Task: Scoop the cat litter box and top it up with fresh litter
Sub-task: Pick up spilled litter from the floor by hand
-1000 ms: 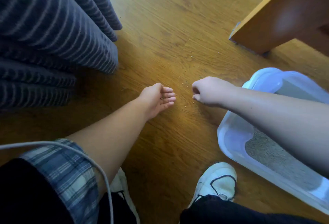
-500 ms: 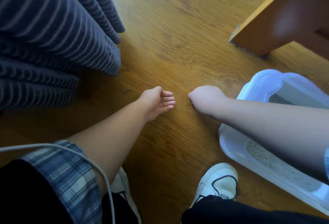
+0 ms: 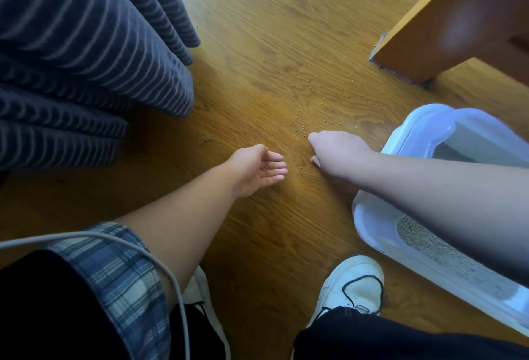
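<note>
A white litter box (image 3: 369, 216) with grey litter (image 3: 429, 245) inside stands on the wooden floor at the right, partly hidden by my right forearm. Loose litter grains (image 3: 312, 116) lie scattered on the floor to its left. My left hand (image 3: 257, 169) is held palm up and cupped just above the floor, with a few grains (image 3: 266, 168) lying in it. Close to its right, my right hand (image 3: 335, 150) is knuckles up with fingers curled down onto the floor among the grains; its fingertips are hidden.
A dark striped fabric (image 3: 86, 59) drapes to the floor at the left. A wooden furniture corner (image 3: 458, 24) stands at the back right. My white shoe (image 3: 352, 285) is planted beside the box, and a grey cable (image 3: 114, 238) crosses my left knee.
My right hand has dropped lower onto the floor and shifted slightly toward me. My left hand has stayed cupped in the same spot.
</note>
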{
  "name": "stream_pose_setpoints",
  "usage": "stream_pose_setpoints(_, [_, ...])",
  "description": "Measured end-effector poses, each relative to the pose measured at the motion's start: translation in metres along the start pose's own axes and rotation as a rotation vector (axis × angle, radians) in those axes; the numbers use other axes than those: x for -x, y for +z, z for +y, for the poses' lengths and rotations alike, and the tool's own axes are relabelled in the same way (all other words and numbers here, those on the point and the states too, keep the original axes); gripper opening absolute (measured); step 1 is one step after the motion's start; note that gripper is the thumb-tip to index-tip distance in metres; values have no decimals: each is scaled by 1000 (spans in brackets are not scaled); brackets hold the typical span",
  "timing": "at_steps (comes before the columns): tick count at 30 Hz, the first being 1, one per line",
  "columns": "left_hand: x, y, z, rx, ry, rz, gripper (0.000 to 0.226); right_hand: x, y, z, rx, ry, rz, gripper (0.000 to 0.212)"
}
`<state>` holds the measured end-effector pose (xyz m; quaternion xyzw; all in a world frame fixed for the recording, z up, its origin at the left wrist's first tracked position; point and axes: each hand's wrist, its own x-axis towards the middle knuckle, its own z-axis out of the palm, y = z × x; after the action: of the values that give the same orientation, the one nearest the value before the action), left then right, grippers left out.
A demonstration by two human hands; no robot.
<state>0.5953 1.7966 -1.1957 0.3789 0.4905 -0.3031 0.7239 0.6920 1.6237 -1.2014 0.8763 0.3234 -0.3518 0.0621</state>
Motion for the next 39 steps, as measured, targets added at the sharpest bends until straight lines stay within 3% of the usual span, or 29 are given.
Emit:
stream_pose_setpoints(3, [-3,0,0,2,-2,-16,32,-3,-8,11,-168,5,-85,13])
stream_pose_setpoints(8, [-6,1,-2,9,-10,-39,33,1,-10,24,-120,-70,-138,17])
stream_pose_setpoints(16, [-13,3,-4,20,-8,-36,34,-6,1,22,-155,-141,8,14])
stream_pose_setpoints(27, [-13,1,-2,19,-23,-48,36,-6,5,17,-45,-240,5,11])
stream_pose_setpoints(34, [-11,6,-7,71,-36,-102,33,7,-6,-13,-400,-402,84,8])
stream_pose_setpoints(39, [-11,8,-6,58,-10,-80,36,1,-8,2,-380,-323,117,13])
